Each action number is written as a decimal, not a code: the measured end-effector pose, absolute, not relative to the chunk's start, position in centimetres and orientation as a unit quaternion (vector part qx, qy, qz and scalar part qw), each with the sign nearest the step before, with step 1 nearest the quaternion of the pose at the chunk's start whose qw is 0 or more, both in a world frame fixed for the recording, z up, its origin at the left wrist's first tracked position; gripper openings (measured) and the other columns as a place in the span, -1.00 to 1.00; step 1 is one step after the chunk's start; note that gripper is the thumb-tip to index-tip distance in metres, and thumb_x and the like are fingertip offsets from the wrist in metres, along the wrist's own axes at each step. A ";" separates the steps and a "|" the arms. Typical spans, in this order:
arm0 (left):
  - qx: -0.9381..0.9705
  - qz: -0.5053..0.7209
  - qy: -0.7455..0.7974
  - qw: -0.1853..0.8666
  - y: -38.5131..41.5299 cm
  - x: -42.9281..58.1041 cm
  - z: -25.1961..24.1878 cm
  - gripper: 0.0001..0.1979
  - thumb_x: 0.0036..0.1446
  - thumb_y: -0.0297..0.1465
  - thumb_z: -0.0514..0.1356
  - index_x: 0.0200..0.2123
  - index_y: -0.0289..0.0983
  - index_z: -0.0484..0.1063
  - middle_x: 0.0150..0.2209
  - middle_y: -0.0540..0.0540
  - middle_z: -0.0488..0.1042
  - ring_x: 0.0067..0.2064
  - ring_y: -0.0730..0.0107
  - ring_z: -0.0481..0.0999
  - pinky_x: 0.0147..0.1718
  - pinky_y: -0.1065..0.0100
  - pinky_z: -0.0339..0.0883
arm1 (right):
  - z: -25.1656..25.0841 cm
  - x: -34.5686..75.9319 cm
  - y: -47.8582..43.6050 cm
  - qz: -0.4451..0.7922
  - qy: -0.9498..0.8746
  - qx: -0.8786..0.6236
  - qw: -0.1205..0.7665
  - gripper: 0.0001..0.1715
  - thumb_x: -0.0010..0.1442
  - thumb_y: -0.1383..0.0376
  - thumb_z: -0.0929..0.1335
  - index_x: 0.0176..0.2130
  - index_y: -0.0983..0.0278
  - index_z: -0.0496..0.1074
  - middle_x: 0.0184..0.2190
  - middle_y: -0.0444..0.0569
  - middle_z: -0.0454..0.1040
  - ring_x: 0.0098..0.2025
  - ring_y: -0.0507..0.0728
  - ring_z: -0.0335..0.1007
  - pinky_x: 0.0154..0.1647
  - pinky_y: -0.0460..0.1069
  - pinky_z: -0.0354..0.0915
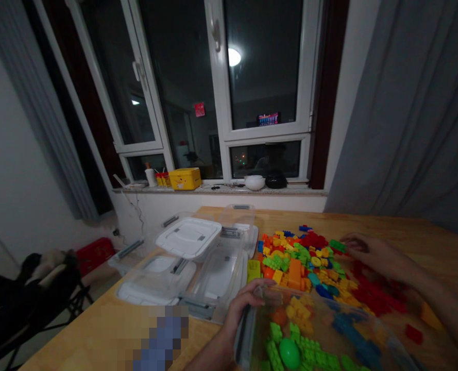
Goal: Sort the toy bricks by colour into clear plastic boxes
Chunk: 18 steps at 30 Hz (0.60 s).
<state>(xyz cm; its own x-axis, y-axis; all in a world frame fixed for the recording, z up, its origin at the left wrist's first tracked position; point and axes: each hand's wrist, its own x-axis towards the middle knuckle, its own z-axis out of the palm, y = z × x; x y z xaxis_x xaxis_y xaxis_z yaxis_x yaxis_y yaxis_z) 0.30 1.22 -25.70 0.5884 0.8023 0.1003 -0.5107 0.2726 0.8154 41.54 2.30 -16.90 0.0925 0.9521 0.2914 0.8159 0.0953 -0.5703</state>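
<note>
My left hand (248,300) is closed around the left rim of a clear plastic bin (248,335) at the bottom of the view. Inside the bin lie green toy bricks (321,356), a green egg-shaped piece (289,353), and some yellow and blue bricks. My right hand (370,252) is over the right side of a loose brick pile (286,250), its fingertips closed on a green toy brick (337,246). Red bricks (379,291), partly blurred, lie beneath my right forearm.
Several clear bins (217,270) and white lids (190,237) are stacked left of the pile on the wooden table (391,226). A single red brick (413,334) lies at the right. Behind, the windowsill holds a yellow box (184,179) and a white bowl (254,182).
</note>
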 end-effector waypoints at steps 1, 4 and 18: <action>0.433 0.418 0.168 0.781 1.2 0.3 -25.6 -0.62 -0.07 -0.34 0.27 -0.11 -0.18 0.64 0.11 -0.15 0.60 0.31 -0.19 0.38 0.29 0.05 0.13 | -16.1 40.7 1.9 0.120 -0.673 -0.653 0.326 -0.54 0.19 -0.01 0.31 -0.09 0.19 0.56 -0.07 0.14 0.75 -0.05 0.33 0.69 0.00 0.12 0.56; 0.444 0.412 0.171 0.777 1.2 0.4 -25.1 -0.60 -0.10 -0.36 0.29 -0.12 -0.19 0.64 0.08 -0.16 0.61 0.27 -0.18 0.43 0.25 0.08 0.18 | -13.9 38.2 0.5 0.150 -0.695 -0.621 0.329 -0.44 0.26 -0.11 0.31 0.01 0.20 0.54 0.05 0.13 0.70 0.04 0.32 0.65 0.11 0.13 0.52; 0.456 0.412 0.174 0.770 1.2 0.5 -24.9 -0.57 -0.04 -0.31 0.31 -0.03 -0.15 0.63 0.04 -0.16 0.63 0.19 -0.14 0.49 0.22 0.08 0.21 | -8.7 28.0 -8.4 0.159 -0.802 -0.541 0.197 -0.72 0.29 0.13 0.35 -0.08 0.01 0.63 -0.08 -0.12 0.74 -0.03 0.25 0.66 -0.06 0.07 0.53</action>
